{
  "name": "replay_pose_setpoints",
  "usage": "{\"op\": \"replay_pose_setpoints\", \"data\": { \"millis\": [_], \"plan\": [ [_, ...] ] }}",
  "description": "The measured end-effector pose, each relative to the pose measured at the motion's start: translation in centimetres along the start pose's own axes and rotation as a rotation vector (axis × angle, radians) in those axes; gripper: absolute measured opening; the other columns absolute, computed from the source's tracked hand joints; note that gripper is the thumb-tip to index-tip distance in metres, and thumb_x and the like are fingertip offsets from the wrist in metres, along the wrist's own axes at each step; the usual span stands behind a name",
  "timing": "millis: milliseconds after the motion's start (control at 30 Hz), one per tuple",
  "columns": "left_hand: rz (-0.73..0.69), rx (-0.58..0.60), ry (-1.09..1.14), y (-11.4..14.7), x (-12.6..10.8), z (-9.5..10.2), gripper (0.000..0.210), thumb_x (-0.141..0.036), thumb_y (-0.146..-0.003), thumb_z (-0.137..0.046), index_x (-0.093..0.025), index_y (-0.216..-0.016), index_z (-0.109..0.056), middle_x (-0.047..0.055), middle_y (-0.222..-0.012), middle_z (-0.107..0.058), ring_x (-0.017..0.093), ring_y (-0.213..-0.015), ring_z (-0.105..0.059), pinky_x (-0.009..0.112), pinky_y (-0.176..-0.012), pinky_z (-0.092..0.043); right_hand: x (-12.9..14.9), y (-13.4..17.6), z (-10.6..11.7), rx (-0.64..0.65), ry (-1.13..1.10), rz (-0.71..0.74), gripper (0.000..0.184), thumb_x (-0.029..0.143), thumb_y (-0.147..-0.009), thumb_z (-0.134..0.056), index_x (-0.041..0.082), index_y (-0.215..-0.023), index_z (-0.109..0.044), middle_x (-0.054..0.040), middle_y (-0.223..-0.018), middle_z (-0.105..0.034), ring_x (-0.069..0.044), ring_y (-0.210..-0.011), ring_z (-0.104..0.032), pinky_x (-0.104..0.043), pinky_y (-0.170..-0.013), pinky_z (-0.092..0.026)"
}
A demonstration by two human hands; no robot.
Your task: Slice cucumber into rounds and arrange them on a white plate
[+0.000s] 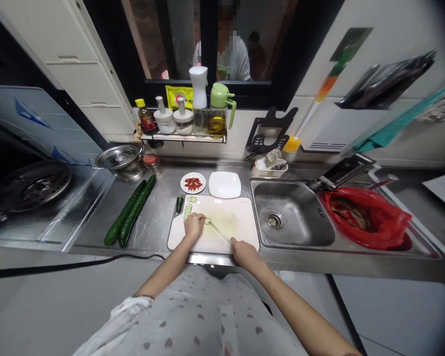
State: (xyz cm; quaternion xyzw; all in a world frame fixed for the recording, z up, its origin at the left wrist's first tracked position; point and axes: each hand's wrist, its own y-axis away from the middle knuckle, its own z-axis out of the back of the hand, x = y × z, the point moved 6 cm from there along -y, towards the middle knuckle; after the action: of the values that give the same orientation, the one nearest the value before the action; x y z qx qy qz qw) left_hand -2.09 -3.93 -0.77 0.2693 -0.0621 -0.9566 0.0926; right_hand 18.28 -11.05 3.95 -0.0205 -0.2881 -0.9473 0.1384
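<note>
On the white cutting board, my left hand rests with its fingers curled, fingertips at a round cucumber slice. My right hand grips the handle of a knife. Its thin blade points up and left, the tip at that same slice. A row of pale cucumber slices lies just above my left hand, partly covered by it. Two short green cucumber end pieces sit at the board's upper left corner.
Two whole cucumbers lie left of the board. Behind it stand a plate of chopped red pieces and a white plate. To the right are the sink and a red plastic bag; a seasoning shelf hangs above.
</note>
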Motion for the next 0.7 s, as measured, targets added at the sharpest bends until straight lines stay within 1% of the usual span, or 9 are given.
{"op": "replay_pose_setpoints", "data": {
  "millis": [167, 400, 700],
  "plan": [
    [0.011, 0.002, -0.002, 0.0, 0.0, 0.1, 0.023, -0.031, -0.087, -0.05, -0.028, -0.094, -0.072, 0.005, -0.099, -0.065, 0.021, -0.1, -0.053, 0.032, -0.086, -0.035, 0.2, -0.2, 0.3, 0.019, -0.007, 0.014, 0.027, 0.012, -0.086, -0.036, 0.015, -0.108, -0.05, -0.016, -0.096, -0.066, -0.025, -0.094, -0.063, -0.03, -0.07, -0.041],
    [0.017, 0.015, -0.006, 0.0, -0.1, 0.1, 0.023, -0.031, -0.087, -0.05, -0.028, -0.096, -0.072, 0.005, -0.099, -0.065, 0.021, -0.1, -0.054, 0.033, -0.087, -0.035, 0.7, -0.7, 0.5, 0.025, -0.013, 0.014, 0.027, 0.011, -0.085, -0.038, 0.016, -0.108, -0.049, -0.0154, -0.098, -0.066, -0.024, -0.093, -0.064, -0.03, -0.07, -0.042],
    [0.012, 0.018, -0.016, 0.0, -0.1, 0.2, 0.023, -0.03, -0.087, -0.05, -0.028, -0.095, -0.072, 0.005, -0.099, -0.066, 0.021, -0.1, -0.053, 0.033, -0.088, -0.034, 1.0, -1.1, 0.4, 0.027, -0.022, 0.013, 0.027, 0.01, -0.086, -0.035, 0.016, -0.108, -0.049, -0.0154, -0.098, -0.066, -0.024, -0.093, -0.063, -0.03, -0.069, -0.042]
  ]
}}
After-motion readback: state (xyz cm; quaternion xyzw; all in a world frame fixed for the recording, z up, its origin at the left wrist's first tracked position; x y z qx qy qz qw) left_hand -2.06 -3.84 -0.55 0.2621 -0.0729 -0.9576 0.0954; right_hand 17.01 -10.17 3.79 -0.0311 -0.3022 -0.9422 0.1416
